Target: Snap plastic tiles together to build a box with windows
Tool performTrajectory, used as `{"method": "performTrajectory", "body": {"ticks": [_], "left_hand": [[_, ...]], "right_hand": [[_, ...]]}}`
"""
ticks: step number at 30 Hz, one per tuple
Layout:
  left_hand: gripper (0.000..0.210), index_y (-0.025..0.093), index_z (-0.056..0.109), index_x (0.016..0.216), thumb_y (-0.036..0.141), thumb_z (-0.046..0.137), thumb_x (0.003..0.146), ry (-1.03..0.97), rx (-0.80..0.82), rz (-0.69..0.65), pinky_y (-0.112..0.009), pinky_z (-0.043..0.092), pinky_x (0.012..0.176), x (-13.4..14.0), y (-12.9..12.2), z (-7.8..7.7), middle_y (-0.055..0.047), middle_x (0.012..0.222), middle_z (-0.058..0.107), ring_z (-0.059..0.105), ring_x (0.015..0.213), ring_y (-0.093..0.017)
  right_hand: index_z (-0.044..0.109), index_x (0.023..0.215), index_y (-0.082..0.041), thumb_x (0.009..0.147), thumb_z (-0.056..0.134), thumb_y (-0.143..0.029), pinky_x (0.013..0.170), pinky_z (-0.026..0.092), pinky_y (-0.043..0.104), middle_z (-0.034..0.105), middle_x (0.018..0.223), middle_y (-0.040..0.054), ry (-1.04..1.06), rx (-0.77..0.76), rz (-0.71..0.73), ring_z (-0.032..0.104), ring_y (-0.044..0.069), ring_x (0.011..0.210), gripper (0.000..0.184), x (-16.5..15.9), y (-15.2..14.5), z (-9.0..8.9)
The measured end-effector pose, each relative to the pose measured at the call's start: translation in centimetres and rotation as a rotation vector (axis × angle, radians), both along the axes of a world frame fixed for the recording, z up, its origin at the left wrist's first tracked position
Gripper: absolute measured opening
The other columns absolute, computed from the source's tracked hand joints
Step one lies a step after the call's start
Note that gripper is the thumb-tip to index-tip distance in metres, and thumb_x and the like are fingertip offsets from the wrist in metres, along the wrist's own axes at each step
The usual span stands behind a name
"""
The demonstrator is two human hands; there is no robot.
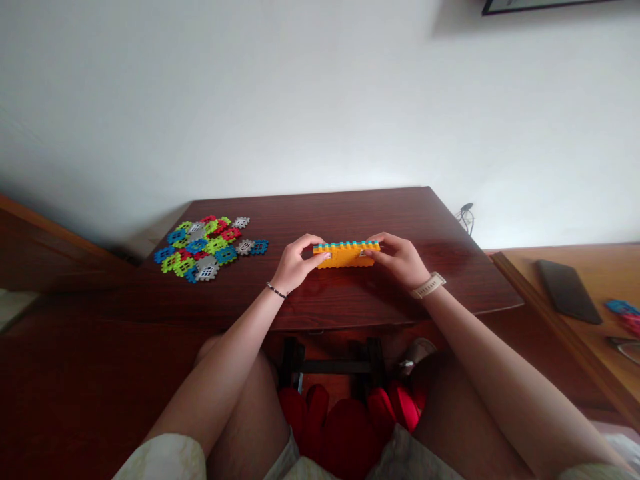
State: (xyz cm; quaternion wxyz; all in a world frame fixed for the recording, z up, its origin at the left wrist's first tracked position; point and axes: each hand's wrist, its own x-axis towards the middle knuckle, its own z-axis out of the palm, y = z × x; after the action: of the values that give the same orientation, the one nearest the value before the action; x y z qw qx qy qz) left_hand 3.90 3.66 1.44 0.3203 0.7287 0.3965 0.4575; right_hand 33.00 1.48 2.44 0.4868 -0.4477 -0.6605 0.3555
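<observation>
A long yellow block piece (347, 257) with notched edges and a blue strip along its top is held between my two hands, over the front middle of the table. My left hand (299, 259) pinches its left end, thumb on the near face and fingers behind. At the right end, my right hand (397, 258) grips it the same way. Whether the piece rests on the tabletop I cannot tell. To the left lies a heap of interlocking plastic tiles (216, 245) in green, blue, red and grey.
The dark wooden table (305, 220) stands against a white wall. A cable with a plug (467, 212) hangs beyond its right corner. On a lighter wooden surface (530, 293) at the right lie a dark flat device (569, 291) and a blue-and-red item (625, 315).
</observation>
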Motion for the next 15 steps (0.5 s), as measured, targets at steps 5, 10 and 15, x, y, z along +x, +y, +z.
{"method": "performTrajectory", "body": {"ticks": [5,10,15], "left_hand": [[0.028,0.021,0.076,0.107,0.043,0.082,0.09,-0.01,-0.03,0.007,-0.04,0.058,0.099,0.02,-0.22,0.16,-0.008,0.112,0.08,0.074,0.109,-0.027],[0.028,0.021,0.075,0.106,0.043,0.081,0.09,0.023,-0.026,0.005,-0.039,0.057,0.098,-0.07,-0.05,-0.16,-0.008,0.111,0.079,0.073,0.109,-0.027],[0.027,0.022,0.074,0.109,0.044,0.078,0.093,0.073,-0.012,-0.008,-0.038,0.056,0.097,-0.11,-0.03,-0.2,-0.006,0.109,0.079,0.073,0.105,-0.025]], "right_hand": [[0.077,0.094,-0.025,0.08,0.089,-0.069,0.083,0.066,0.043,0.082,0.098,0.0074,0.017,-0.051,-0.002,0.076,0.029,0.09,0.049,-0.12,-0.19,0.16],[0.076,0.094,-0.024,0.08,0.088,-0.073,0.086,0.066,0.044,0.082,0.099,0.0081,-0.014,-0.038,-0.006,0.076,0.029,0.092,0.051,-0.11,0.05,0.04],[0.076,0.096,-0.024,0.079,0.088,-0.074,0.085,0.066,0.043,0.081,0.099,0.008,-0.034,-0.012,0.018,0.075,0.029,0.092,0.053,0.12,0.32,-0.1]]}}
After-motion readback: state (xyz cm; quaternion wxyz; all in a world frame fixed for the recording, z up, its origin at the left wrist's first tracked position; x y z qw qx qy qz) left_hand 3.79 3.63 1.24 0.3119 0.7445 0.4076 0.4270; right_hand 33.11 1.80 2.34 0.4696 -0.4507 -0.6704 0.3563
